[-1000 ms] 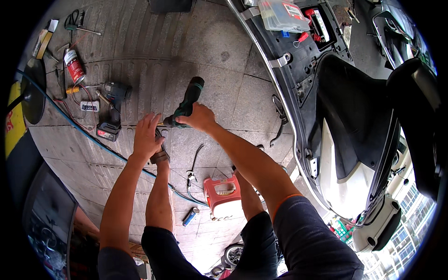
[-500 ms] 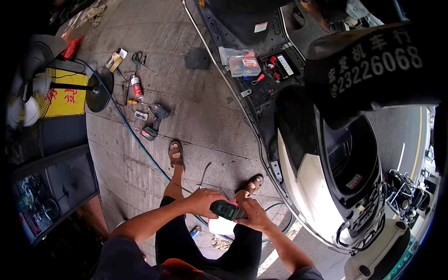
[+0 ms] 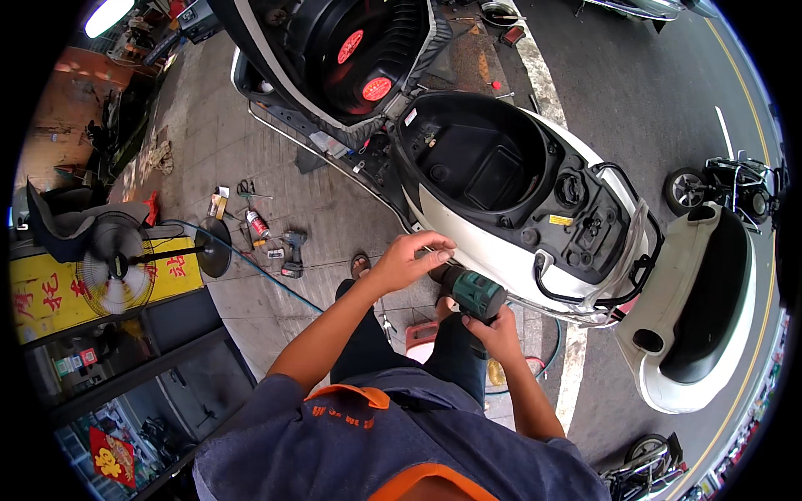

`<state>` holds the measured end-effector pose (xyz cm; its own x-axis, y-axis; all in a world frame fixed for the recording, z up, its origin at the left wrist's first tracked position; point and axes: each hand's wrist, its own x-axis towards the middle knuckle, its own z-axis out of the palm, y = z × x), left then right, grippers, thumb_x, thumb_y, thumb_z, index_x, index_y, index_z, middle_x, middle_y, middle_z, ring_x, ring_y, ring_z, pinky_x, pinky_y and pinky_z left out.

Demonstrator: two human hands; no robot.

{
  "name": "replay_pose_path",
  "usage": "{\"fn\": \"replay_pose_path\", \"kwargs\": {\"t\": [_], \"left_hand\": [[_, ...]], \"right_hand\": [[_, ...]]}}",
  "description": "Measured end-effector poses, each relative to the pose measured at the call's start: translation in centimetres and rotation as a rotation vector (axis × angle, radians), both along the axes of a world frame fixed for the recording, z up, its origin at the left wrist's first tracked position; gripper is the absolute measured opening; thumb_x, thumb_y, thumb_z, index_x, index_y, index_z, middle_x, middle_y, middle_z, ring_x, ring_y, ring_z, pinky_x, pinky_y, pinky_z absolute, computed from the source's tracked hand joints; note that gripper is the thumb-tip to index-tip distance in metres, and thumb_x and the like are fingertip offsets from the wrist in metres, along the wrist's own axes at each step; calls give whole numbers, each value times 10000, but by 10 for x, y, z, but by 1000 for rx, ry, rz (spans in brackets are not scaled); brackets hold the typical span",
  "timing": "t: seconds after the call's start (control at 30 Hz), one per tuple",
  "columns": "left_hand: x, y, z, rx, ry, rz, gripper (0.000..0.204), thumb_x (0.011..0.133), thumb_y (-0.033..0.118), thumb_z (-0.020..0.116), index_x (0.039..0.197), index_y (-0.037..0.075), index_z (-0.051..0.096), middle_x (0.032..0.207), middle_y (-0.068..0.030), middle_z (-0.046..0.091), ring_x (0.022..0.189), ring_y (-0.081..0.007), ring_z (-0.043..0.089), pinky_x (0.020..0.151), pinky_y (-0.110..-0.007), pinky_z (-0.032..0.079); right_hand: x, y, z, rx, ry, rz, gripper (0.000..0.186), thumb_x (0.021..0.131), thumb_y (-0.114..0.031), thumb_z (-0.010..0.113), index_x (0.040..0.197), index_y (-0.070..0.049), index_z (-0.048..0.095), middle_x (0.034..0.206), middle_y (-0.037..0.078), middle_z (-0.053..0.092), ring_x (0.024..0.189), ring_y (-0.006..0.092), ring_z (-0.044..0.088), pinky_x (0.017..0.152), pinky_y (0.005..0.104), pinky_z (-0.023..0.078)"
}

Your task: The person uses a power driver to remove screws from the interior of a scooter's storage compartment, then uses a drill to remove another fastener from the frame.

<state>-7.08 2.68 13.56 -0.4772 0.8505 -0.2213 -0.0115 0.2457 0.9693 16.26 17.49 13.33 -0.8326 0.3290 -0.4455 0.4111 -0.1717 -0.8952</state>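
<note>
Right then, your right hand (image 3: pixel 494 332) was wrapped around the grip of the green cordless drill (image 3: pixel 473 294), fingers closed on it, with the tool's nose aimed toward ten o'clock at the white side panel of the scooter (image 3: pixel 493 242). Your left hand (image 3: pixel 411 259) reached in from seven o'clock, its fingers curled together at the front of the drill, right against the scooter's lower edge; whether they pinched the chuck or a bit there I cannot tell, because the tip was hidden under them. The drill sat just below the middle of the view, at the scooter's near flank, with the open black storage bay (image 3: pixel 476 163) at twelve o'clock from it and the raised seat (image 3: pixel 351 58) further up toward eleven. A red and white stool (image 3: pixel 422 341) showed between your legs, at eight o'clock from the drill. Well apart at nine o'clock, a second drill (image 3: pixel 293 253) lay on the paving beside a spray can (image 3: pixel 256 223) and a pair of scissors (image 3: pixel 247 189). A standing fan (image 3: pixel 117 263) stood further out that way. At three o'clock lay a detached white body panel (image 3: pixel 697 313).
</note>
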Motion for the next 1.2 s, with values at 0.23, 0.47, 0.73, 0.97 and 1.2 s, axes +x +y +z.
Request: {"fn": "replay_pose_path", "kwargs": {"t": [0.23, 0.47, 0.73, 0.97, 1.2], "left_hand": [[-133, 99, -115, -257, 22, 425, 262, 972, 135, 684, 1209, 22, 688, 1128, -80, 730, 1072, -171, 679, 970, -311, 513], [-219, 191, -289, -779, 23, 819, 285, 818, 142, 802, 1100, 160, 762, 1150, -70, 754, 1111, -256, 702, 955, -391, 545], [-231, 186, -357, -833, 256, 822, 184, 821, 121, 782, 985, 203, 777, 1038, -65, 748, 997, -279, 728, 867, -408, 584], [-228, 181, -358, -840, 476, 819, 88, 852, 128, 732, 899, 200, 748, 955, -79, 713, 925, -340, 714, 799, -458, 577], [-222, 200, -293, -389, -363, 1015, 135, 928, 107, 631, 1037, 104, 712, 809, -33, 673, 678, -193, 666, 665, -362, 575]], "right_hand": [[4, 41, 11, -308, -27, -494, 346, 852, -139, 759, 1144, 18, 659, 982, 98, 717, 866, 201, 709, 809, 339, 577], [-34, 71, 12, -282, -124, -683, 428, 861, -115, 766, 1228, 14, 585, 1095, 117, 668, 949, 222, 683, 834, 392, 618], [-79, 100, -16, -227, -226, -643, 478, 857, -154, 786, 1239, 35, 569, 1066, 149, 679, 893, 238, 692, 846, 390, 600], [-98, 107, -35, -234, -280, -709, 445, 855, -134, 784, 1208, 57, 590, 1042, 132, 676, 874, 225, 695, 824, 371, 604], [-95, 116, -39, -297, -240, -685, 369, 865, -53, 756, 1183, 67, 610, 1035, 133, 693, 861, 226, 707, 822, 394, 617]]}}
